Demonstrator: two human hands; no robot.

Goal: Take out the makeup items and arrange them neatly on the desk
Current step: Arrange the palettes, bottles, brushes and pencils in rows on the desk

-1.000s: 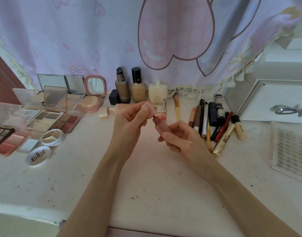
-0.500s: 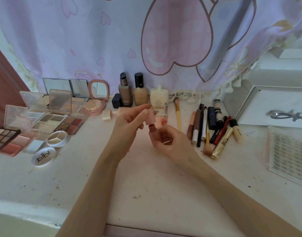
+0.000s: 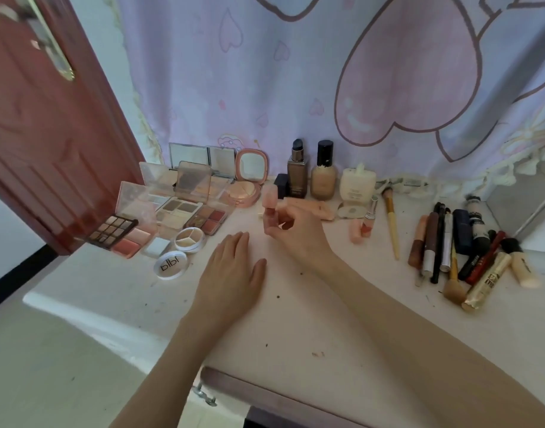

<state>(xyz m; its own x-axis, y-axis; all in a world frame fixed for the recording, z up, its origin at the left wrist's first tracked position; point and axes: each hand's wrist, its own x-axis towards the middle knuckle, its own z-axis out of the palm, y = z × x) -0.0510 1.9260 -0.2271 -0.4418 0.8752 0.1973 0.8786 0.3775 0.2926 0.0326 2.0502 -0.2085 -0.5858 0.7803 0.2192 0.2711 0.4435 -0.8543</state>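
Observation:
My right hand [image 3: 296,231] pinches a small pink lip-gloss tube [image 3: 269,200] and holds it upright over the desk [image 3: 311,319], just in front of the palettes. My left hand [image 3: 234,273] lies flat on the desk with straight fingers and holds nothing. Open eyeshadow and blush palettes [image 3: 184,208] crowd the left side. Three foundation bottles [image 3: 323,176] stand at the back against the curtain. A row of pencils, brushes and tubes [image 3: 462,251] lies on the right.
A round white compact [image 3: 170,264] and a divided concealer pot [image 3: 189,239] sit left of my left hand. A small pink tube [image 3: 359,230] and a yellow-handled brush [image 3: 391,223] lie right of my right hand. A red door [image 3: 42,134] stands at left.
My left hand let go of the tube's cap end and dropped flat onto the desk. My right hand carried the closed tube left and farther back. The view swung left.

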